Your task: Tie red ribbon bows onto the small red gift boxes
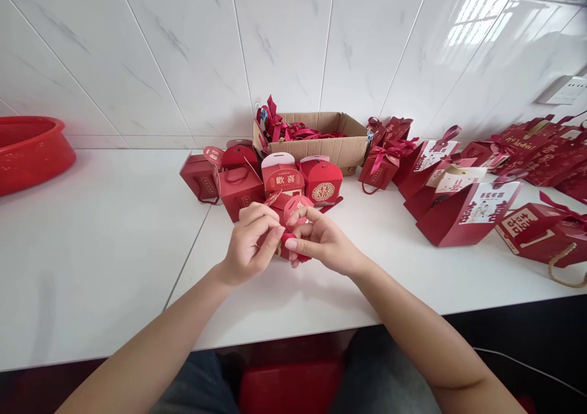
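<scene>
Here, left fingers (271, 244) and right fingers (309, 248) pinched on red ribbon (287, 237), red boxes (241, 189) just beyond.

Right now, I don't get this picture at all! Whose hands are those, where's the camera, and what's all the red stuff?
There's no robot, just a person's bare left hand and right hand. The camera sits on that person's head, looking forward and down. The right one pinches a red strip, maybe ribbon; I can't tell if the left one grips it too. On the white table are small red boxes, a cardboard box with dark red ribbons inside, gift boxes on the right and a red tub on the left.
</scene>
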`<state>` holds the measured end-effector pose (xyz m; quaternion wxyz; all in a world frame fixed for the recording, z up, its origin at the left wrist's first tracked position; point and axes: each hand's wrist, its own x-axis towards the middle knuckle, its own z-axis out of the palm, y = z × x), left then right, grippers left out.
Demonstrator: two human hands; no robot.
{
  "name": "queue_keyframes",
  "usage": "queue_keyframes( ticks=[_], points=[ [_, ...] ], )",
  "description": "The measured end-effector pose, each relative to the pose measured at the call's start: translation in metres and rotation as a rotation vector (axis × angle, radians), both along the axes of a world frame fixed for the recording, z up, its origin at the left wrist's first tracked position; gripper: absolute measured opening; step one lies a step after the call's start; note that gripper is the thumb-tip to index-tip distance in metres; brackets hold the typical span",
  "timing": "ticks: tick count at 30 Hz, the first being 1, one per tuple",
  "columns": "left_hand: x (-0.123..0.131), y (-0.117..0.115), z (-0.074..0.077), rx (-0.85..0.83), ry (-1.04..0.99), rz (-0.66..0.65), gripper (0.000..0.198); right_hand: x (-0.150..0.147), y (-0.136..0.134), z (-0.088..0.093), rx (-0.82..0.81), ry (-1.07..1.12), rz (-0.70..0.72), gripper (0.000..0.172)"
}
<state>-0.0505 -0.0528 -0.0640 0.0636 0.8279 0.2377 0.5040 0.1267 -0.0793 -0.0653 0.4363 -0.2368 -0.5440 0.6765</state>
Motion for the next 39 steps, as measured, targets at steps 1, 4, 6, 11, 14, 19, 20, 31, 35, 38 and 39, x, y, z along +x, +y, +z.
queue_keyframes(
  ticks=[1,4,6,11,14,19,20,31,35,38,39],
  points=[
    [-0.001,0.0,0.0,0.014,-0.02,0.037,0.029,0.001,0.0,0.001,0.008,-0.013,-0.002,0.035],
    [-0.004,0.002,-0.001,0.027,-0.085,0.137,0.028,0.005,-0.001,0.004,0.045,-0.053,-0.027,0.033],
    [-0.006,0.004,-0.003,0.043,-0.107,0.178,0.028,0.008,0.0,0.006,0.075,-0.077,-0.058,0.028],
    [-0.007,0.015,-0.012,0.091,-0.148,0.34,0.025,0.015,0.004,0.008,0.162,-0.077,-0.343,0.025],
    [-0.007,0.023,-0.017,0.097,-0.094,0.403,0.016,0.019,0.008,0.009,0.166,-0.069,-0.493,0.025],
    [-0.007,0.027,-0.02,0.087,0.002,0.348,0.013,0.02,0.011,0.008,0.145,-0.095,-0.595,0.024],
    [-0.006,0.026,-0.019,0.076,0.001,0.329,0.013,0.019,0.011,0.007,0.154,-0.11,-0.608,0.023],
    [0.0,0.02,-0.016,0.032,-0.02,0.247,0.011,0.014,0.012,0.001,0.2,-0.239,-0.713,0.019],
    [0.0,0.016,-0.016,0.039,-0.026,0.239,0.011,0.012,0.013,-0.004,0.213,-0.249,-0.691,0.017],
    [0.0,0.011,-0.015,0.014,-0.016,0.214,0.017,0.009,0.012,-0.005,0.215,-0.251,-0.666,0.018],
    [0.0,0.01,-0.014,0.004,-0.011,0.198,0.019,0.008,0.011,-0.005,0.216,-0.257,-0.659,0.018]
  ],
)
